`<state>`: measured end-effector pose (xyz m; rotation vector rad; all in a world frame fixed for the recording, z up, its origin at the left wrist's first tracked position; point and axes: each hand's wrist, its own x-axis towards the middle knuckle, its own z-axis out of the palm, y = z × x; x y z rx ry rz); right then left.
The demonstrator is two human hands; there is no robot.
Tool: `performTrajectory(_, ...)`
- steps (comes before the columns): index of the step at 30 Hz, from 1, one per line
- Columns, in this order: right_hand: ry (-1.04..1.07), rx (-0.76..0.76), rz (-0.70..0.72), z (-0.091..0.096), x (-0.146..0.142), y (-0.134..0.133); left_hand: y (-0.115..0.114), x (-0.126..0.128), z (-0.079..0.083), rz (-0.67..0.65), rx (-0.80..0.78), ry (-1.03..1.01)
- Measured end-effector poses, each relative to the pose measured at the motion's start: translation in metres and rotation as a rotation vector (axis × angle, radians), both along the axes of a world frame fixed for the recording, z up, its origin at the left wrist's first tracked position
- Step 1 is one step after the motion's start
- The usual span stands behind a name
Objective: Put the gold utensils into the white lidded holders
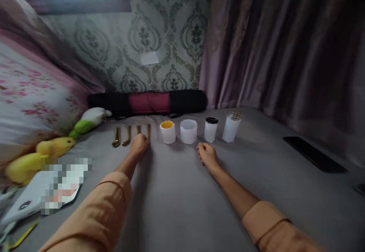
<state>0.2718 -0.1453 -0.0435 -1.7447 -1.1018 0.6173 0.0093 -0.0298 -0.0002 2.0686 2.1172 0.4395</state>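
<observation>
My left hand [139, 144] is closed over the lower ends of the gold-coloured utensils on the right of a row, its fingertips on the rightmost gold-coloured utensil [148, 130]. Its fingers partly hide that piece and its neighbour. Two more gold utensils with bent ends, one at the far left [116, 137] and another beside it [127, 136], lie on the grey sheet. My right hand [207, 154] rests with curled fingers, nothing visible in it, in front of the containers. These are a white-wrapped cup with orange inside [168, 134], a wider white cup [188, 134], a black-topped jar [210, 132] and a taller glass-topped jar [229, 130].
A black and maroon roll [149, 102] lies along the patterned wall. Plush toys [55, 147] and a white case-like object [34, 195] are on the left. A dark phone [313, 153] lies at right, near the curtain [245, 46].
</observation>
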Motion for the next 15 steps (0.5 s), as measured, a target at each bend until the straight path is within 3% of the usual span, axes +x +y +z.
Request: performTrajectory(15,0.096,0.003,0.015,0.0038,-0.0035,-0.0009,0.0023,-0.0031,-0.0072,0.016,-0.006,-0.002)
